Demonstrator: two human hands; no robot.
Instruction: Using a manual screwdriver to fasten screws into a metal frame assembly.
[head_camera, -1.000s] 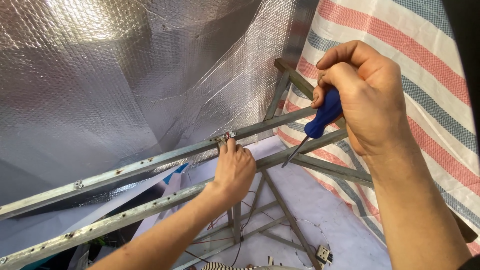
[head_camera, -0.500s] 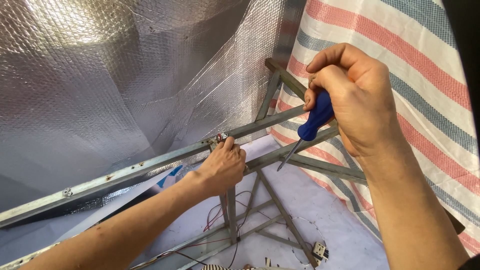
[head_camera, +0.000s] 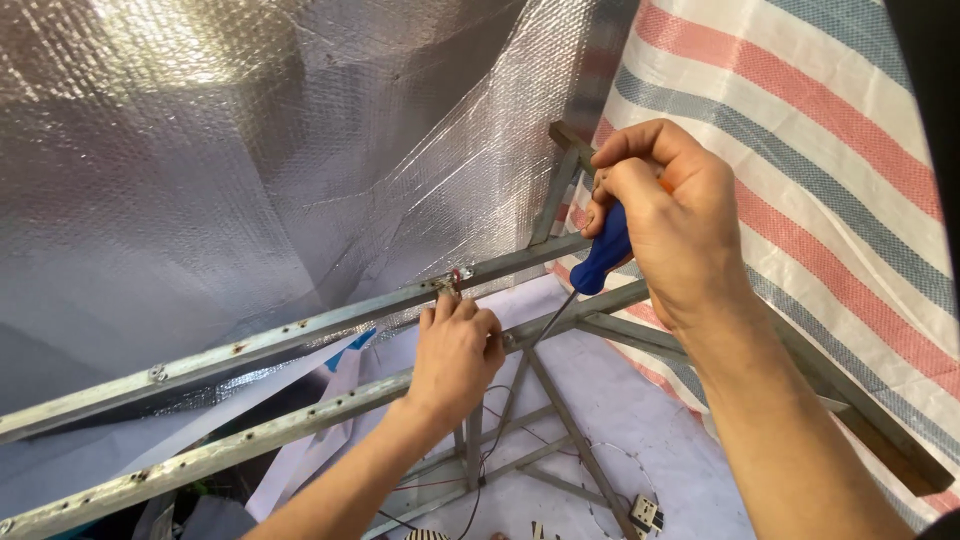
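**Screwdriver at the frame joint**

The right hand (head_camera: 672, 225) grips a blue-handled screwdriver (head_camera: 598, 262), its tip at the lower metal bar (head_camera: 300, 425). The left hand (head_camera: 457, 352) pinches a small fastener (head_camera: 455, 280) on the upper bar (head_camera: 300, 330). Fastening looks unfinished.

The right hand (head_camera: 670, 225), at two o'clock, grips a blue-handled screwdriver (head_camera: 590, 270) whose tip angles down toward seven o'clock; the left hand (head_camera: 455, 355) pinches a small screw fitting (head_camera: 455, 280) on the upper metal bar (head_camera: 300, 330); silver foil sheeting (head_camera: 250, 150) hangs behind; a striped tarp (head_camera: 800, 150) fills the right.
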